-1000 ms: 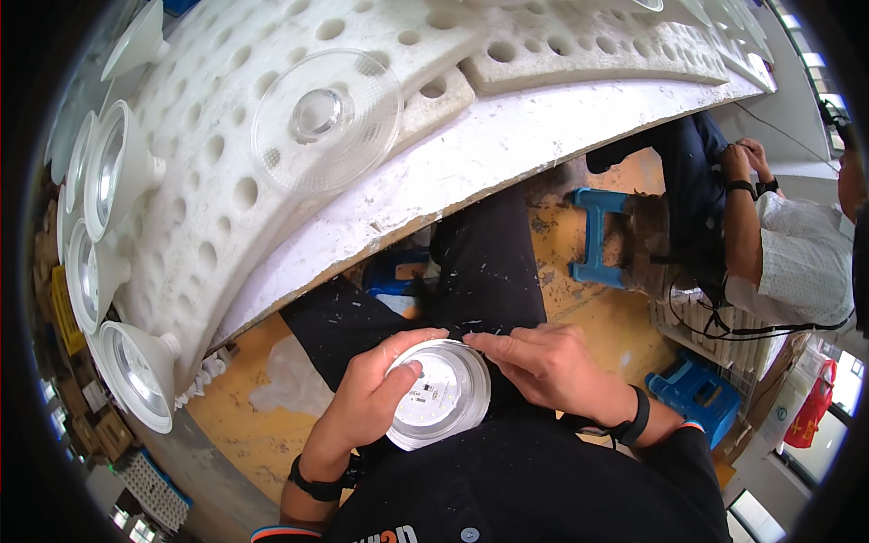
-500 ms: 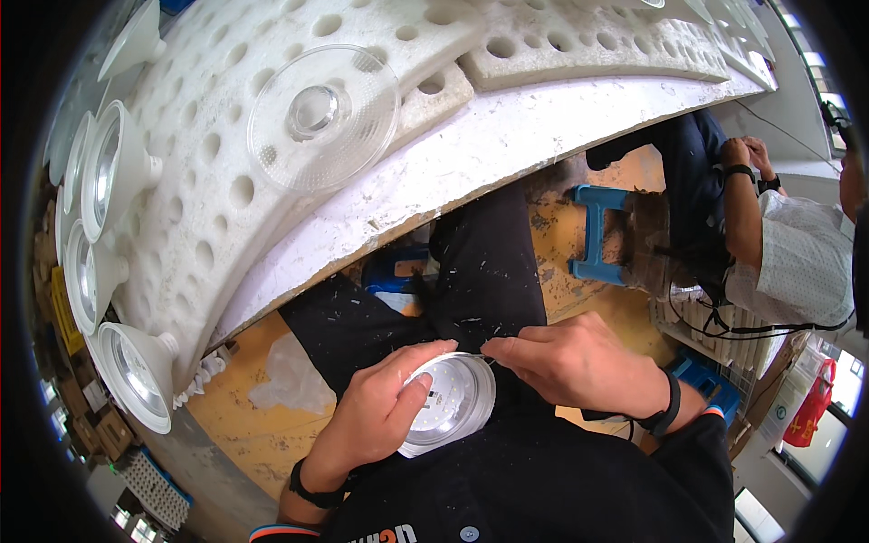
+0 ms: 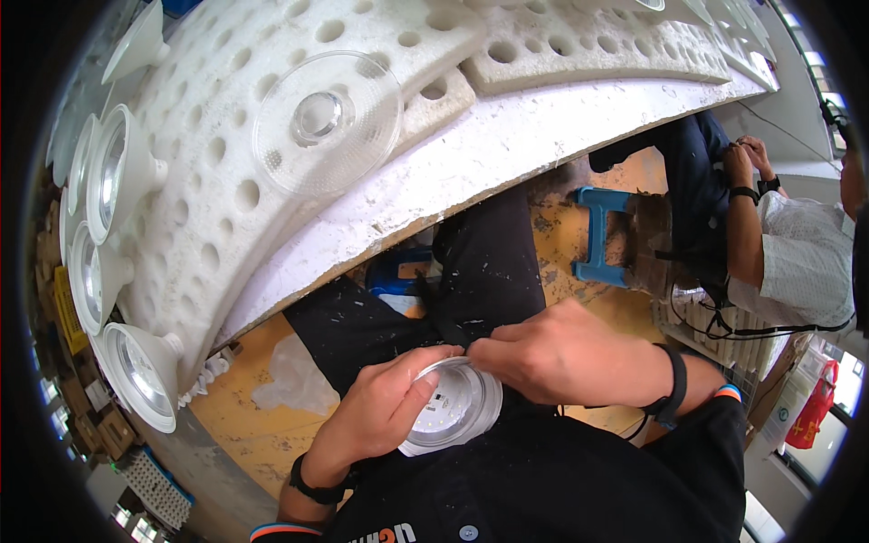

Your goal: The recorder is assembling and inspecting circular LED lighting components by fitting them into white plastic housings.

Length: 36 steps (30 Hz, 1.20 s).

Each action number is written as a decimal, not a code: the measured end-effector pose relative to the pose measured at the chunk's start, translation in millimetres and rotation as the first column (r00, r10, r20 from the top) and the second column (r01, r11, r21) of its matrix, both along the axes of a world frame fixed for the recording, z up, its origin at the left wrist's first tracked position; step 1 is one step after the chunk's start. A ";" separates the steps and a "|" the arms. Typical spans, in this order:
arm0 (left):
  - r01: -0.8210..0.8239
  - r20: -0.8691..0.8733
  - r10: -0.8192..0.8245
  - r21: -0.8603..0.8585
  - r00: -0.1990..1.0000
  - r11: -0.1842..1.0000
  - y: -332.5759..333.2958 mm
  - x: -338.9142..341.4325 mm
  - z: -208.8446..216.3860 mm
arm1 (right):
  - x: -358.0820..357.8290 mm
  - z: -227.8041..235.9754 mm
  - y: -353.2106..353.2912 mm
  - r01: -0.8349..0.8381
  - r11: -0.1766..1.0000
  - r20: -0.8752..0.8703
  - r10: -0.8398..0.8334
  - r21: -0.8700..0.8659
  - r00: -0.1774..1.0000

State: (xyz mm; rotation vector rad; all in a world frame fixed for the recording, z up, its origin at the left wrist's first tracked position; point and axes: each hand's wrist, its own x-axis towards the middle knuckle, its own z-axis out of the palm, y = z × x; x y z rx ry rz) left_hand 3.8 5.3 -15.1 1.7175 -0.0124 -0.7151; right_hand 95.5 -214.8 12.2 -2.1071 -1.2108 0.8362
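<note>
My left hand (image 3: 378, 407) is closed around the left side of a round, cup-shaped LED lamp housing (image 3: 480, 423), held over my lap. The housing's open face is turned up, showing a white disc with small LEDs inside. At its far rim my right hand (image 3: 548, 355) pinches with the fingertips pressed together, close to my left fingers. Whatever lies between those right fingertips is too small or hidden to name. On the foam board beyond lies a clear round lens cover (image 3: 272, 127) with a raised ring in its middle.
White foam boards (image 3: 217, 195) full of round holes cover much of the white table (image 3: 407, 195). Several white lamps (image 3: 140, 376) stand along their left side. A co-worker (image 3: 797, 235) sits at the right, beside a blue stool (image 3: 590, 237). A plastic bag (image 3: 294, 380) lies on the floor.
My right hand has shifted left along the rim toward my left fingers, and its wrist has turned. The housing has moved slightly to the right.
</note>
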 end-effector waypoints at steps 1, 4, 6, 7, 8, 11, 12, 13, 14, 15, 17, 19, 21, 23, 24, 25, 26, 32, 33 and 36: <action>0.006 0.012 -0.006 -0.024 1.000 1.000 0.7 -0.1 -1.1 | 2.5 1.1 -3.6 -0.002 1.000 0.000 0.002 0.002 1.000; 0.009 0.008 -0.008 -0.026 1.000 1.000 1.3 0.3 -1.9 | 7.6 4.1 -9.8 -0.056 0.991 -0.003 0.056 -0.123 0.998; 0.032 -0.006 -0.032 -0.027 0.999 0.999 -1.6 3.5 -1.4 | 5.9 2.4 -3.0 -0.008 1.000 -0.001 0.008 0.012 1.000; 0.055 -0.020 -0.056 -0.028 0.998 0.998 -2.5 5.3 -1.1 | 3.9 2.4 1.5 -0.003 1.000 0.001 0.003 0.010 1.000; 0.061 -0.018 -0.061 -0.030 0.998 0.998 -2.3 6.0 -2.3 | 1.2 2.6 6.3 -0.010 0.999 0.014 0.009 0.035 1.000; 0.078 -0.018 -0.079 -0.046 0.997 0.996 2.9 3.4 -3.9 | 3.8 4.5 5.6 -0.022 0.999 0.021 0.022 0.030 1.000; 0.056 -0.027 -0.057 -0.045 0.998 0.997 2.7 3.5 -2.7 | 6.1 5.5 1.9 -0.024 1.000 0.019 0.025 -0.013 1.000; 0.035 -0.035 -0.036 -0.044 0.999 0.998 2.4 3.5 -2.2 | 5.8 5.3 -0.2 -0.027 1.000 0.020 0.027 -0.012 0.999; 0.032 -0.034 -0.033 -0.043 0.999 0.999 1.6 4.2 -2.4 | 4.3 5.0 -1.9 -0.026 0.999 0.034 0.028 -0.040 0.999; 0.039 -0.045 -0.041 -0.044 0.998 0.998 -0.1 6.1 -2.4 | 1.8 5.9 -3.8 -0.017 0.997 0.048 0.021 -0.073 0.999; 0.051 -0.054 -0.054 -0.048 0.997 0.998 -1.9 7.0 -2.0 | -2.8 6.2 7.6 -0.018 0.999 0.055 0.020 -0.040 0.998; 0.070 -0.044 -0.071 -0.012 0.997 0.997 1.1 6.3 -2.4 | -6.1 2.8 12.8 -0.010 1.000 0.084 0.009 0.007 0.996; 0.061 -0.036 -0.062 -0.030 0.997 0.998 0.6 7.1 -3.2 | 3.4 7.7 4.3 -0.018 0.999 0.073 0.021 -0.044 0.997; 0.044 -0.028 -0.045 -0.048 0.999 0.998 1.6 8.6 -3.2 | 7.0 4.7 -2.3 -0.041 0.991 0.056 0.049 -0.124 0.997; 0.054 -0.049 -0.057 -0.048 0.997 0.997 0.1 10.7 -1.6 | 3.8 3.3 -2.0 -0.037 0.991 0.058 0.044 -0.128 0.997; 0.064 -0.071 -0.067 -0.047 0.995 0.997 -1.4 12.0 -0.6 | -0.5 2.0 1.5 -0.001 0.999 0.073 0.004 -0.033 0.997; 0.068 -0.069 -0.071 -0.051 0.995 0.996 -2.3 11.2 -2.5 | -4.0 1.5 5.5 0.032 0.997 0.085 -0.038 0.063 0.996; 0.053 -0.051 -0.056 -0.064 0.997 0.997 1.7 9.6 -5.4 | 1.3 2.6 1.4 -0.011 0.999 0.099 0.016 -0.052 0.995; 0.059 -0.041 -0.062 -0.058 0.997 0.997 0.6 10.3 -6.7 | 1.3 2.0 -0.8 -0.009 0.995 0.102 0.020 -0.102 0.995; 0.074 -0.054 -0.074 -0.007 0.996 0.997 1.9 10.0 -11.3 | -9.7 -6.3 18.6 -0.013 1.000 0.147 0.010 0.017 0.989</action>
